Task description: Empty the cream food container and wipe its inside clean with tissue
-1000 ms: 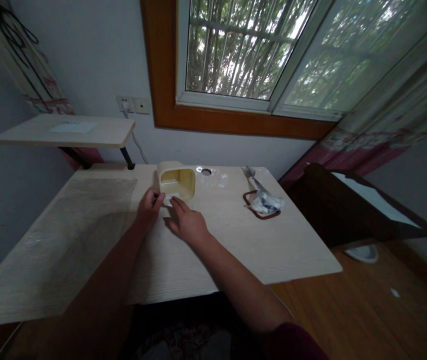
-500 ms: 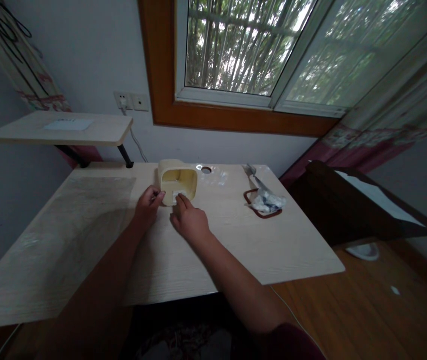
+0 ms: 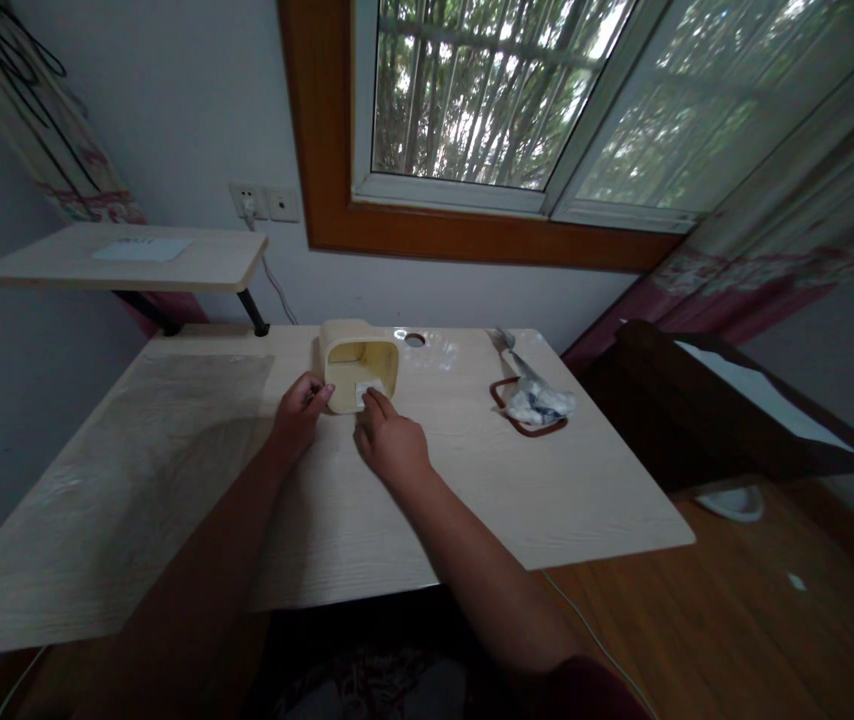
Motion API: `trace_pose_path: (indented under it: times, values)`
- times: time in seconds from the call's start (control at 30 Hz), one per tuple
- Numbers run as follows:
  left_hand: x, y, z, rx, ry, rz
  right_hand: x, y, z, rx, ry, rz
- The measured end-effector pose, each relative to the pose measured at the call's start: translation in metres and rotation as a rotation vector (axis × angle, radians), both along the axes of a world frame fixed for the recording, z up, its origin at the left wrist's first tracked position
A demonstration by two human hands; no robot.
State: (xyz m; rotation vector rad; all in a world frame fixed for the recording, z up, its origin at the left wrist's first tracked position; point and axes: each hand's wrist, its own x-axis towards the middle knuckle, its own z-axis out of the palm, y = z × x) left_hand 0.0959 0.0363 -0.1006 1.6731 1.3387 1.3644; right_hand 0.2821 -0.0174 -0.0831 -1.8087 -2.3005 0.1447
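A cream plastic box (image 3: 326,365) with rounded corners lies near the back edge of the desk, its open side facing me. My left hand (image 3: 303,405) is closed on its lower left rim, thumb at the edge. With fingertips together, my right hand (image 3: 395,437) presses a small white piece (image 3: 364,390) against the inside of the box near its lower rim. Whether this piece is paper or cloth is too small to tell. Part of it is hidden under my fingers.
Right of the box lies a brown rounded frame (image 3: 528,431) with a crumpled clear plastic bag (image 3: 539,402) on it. A raised shelf (image 3: 194,262) stands at the back left of the desk (image 3: 472,500). Behind the box is a cable hole (image 3: 415,341).
My right hand has slid slightly right, and the white piece has moved with it inside the box. My left hand keeps its place on the rim.
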Motion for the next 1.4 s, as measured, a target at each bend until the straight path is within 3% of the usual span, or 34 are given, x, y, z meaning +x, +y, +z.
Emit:
trace_pose_path:
  times: [0.2, 0.43, 0.67, 0.93, 1.13, 1.3, 1.4]
  values:
    - [0.002, -0.003, 0.003, -0.009, -0.077, 0.019, -0.007, -0.004, 0.001, 0.000, 0.022, 0.005]
    - [0.002, -0.002, -0.002, -0.041, -0.105, 0.012, -0.016, -0.010, -0.003, 0.048, 0.051, 0.112]
    - [0.005, -0.003, -0.001, -0.054, -0.123, 0.006, -0.002, -0.003, -0.001, 0.019, 0.004, -0.030]
    - [0.003, -0.004, 0.003, -0.048, -0.156, 0.031, -0.012, -0.010, -0.001, 0.047, 0.033, 0.152]
    - [0.004, -0.005, 0.004, -0.048, -0.156, 0.029, -0.005, -0.004, -0.002, 0.046, 0.031, 0.015]
    - [0.004, -0.005, 0.001, -0.056, -0.165, 0.016, -0.017, -0.009, -0.003, 0.046, 0.055, 0.163]
    - [0.005, -0.006, 0.000, -0.067, -0.181, 0.022, -0.014, -0.009, -0.002, 0.035, 0.062, 0.165]
